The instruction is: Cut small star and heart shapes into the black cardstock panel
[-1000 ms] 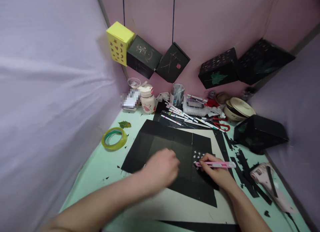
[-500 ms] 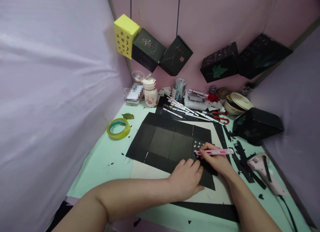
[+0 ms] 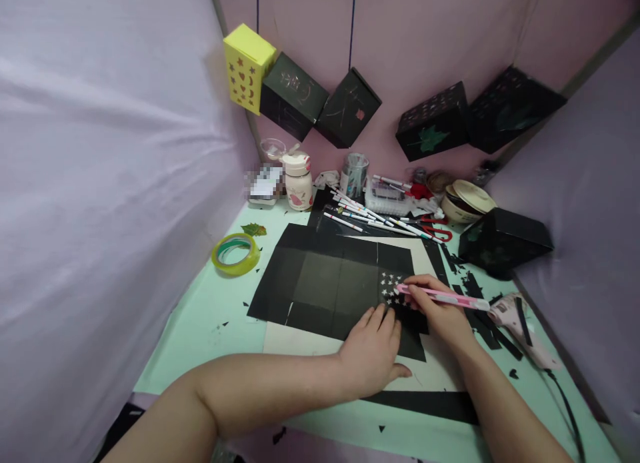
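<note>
A creased sheet of black card (image 3: 320, 276) lies over a white board (image 3: 300, 340) on the pale green table. My left hand (image 3: 373, 350) rests flat on the card's near edge, fingers stretched out and thumb apart. In my right hand (image 3: 437, 310) is a pink craft knife (image 3: 450, 298), held like a pen. Its tip end points left, close above a patch of small star cut-outs (image 3: 390, 286) on the card's right panel. Whether the blade touches the card I cannot tell.
Yellow tape (image 3: 236, 254) and a leaf (image 3: 254, 230) lie left. White pens (image 3: 370, 213), red-handled scissors (image 3: 436, 231) and a bottle (image 3: 299, 182) stand or lie behind. Black scraps, a black box (image 3: 505, 243) and a pink corded tool (image 3: 525, 330) are right. Boxes (image 3: 295, 96) hang above.
My right hand has lifted slightly and moved right, tilting the craft knife so its rear end points lower right. My left hand has shifted slightly up the card. The view has shifted a little.
</note>
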Demonstrator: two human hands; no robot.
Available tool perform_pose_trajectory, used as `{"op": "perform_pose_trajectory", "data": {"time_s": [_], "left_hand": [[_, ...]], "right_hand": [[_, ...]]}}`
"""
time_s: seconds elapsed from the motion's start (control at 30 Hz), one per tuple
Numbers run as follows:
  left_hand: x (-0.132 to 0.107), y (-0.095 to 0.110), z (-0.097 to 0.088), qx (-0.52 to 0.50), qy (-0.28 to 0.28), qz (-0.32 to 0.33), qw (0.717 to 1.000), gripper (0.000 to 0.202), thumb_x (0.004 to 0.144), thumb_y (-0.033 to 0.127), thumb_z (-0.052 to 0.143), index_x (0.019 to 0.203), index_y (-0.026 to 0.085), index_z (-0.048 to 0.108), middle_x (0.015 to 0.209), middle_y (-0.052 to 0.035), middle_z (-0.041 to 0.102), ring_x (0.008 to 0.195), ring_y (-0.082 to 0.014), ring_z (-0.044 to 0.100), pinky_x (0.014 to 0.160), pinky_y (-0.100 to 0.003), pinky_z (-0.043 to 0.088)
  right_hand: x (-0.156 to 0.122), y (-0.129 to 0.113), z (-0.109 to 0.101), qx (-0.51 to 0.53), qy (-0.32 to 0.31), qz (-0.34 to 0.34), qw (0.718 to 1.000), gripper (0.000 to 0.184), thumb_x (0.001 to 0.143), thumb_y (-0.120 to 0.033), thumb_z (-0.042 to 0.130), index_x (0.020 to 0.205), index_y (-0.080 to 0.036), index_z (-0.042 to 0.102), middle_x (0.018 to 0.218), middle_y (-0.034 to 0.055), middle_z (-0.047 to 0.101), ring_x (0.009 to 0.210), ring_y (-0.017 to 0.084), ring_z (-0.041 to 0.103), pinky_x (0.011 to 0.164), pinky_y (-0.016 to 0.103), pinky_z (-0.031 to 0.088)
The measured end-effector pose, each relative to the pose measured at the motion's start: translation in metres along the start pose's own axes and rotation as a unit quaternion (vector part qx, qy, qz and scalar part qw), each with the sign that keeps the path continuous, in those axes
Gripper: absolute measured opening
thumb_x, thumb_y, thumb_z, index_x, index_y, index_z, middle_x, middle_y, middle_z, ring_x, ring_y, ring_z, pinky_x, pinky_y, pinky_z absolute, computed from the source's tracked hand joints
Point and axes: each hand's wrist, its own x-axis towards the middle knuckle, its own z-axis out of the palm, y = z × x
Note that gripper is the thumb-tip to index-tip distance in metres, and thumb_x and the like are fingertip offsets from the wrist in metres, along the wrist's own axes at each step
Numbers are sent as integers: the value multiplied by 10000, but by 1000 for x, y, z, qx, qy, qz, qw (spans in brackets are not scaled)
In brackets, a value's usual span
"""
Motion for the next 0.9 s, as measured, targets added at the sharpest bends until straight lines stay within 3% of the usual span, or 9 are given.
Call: {"op": "perform_pose_trajectory", "data": {"time_s": [0.13, 0.3, 0.9], "left_hand": [[1, 0, 0, 0, 6, -2, 1000, 787, 868, 691, 433, 1328, 56, 507, 1400, -178, 480, 1314, -327, 382, 1086, -417, 287], [2, 1, 1, 1, -3, -3, 1000, 803, 868, 687, 437, 1342, 41, 490, 1403, -185, 476, 1314, -330, 383, 1086, -421, 289], [1, 1, 3, 5, 22, -12, 1000, 791, 855, 688, 455, 1317, 51, 521, 1398, -188, 480, 1312, -320, 394, 1091, -416, 284]], "right_hand": [[-6, -5, 2, -23, -21, 45, 998, 264, 826, -423, 631, 968, -205, 675, 795, 39, 686, 630, 161, 593, 553, 261, 463], [-7, 4, 14, -74, -2, 1, 997, 180, 827, -371, 618, 888, -215, 683, 903, 42, 716, 840, 201, 654, 745, 279, 511], [-10, 23, 20, -111, 14, -22, 994, 193, 835, -380, 614, 886, -205, 674, 851, 54, 718, 796, 207, 672, 717, 288, 536]]}}
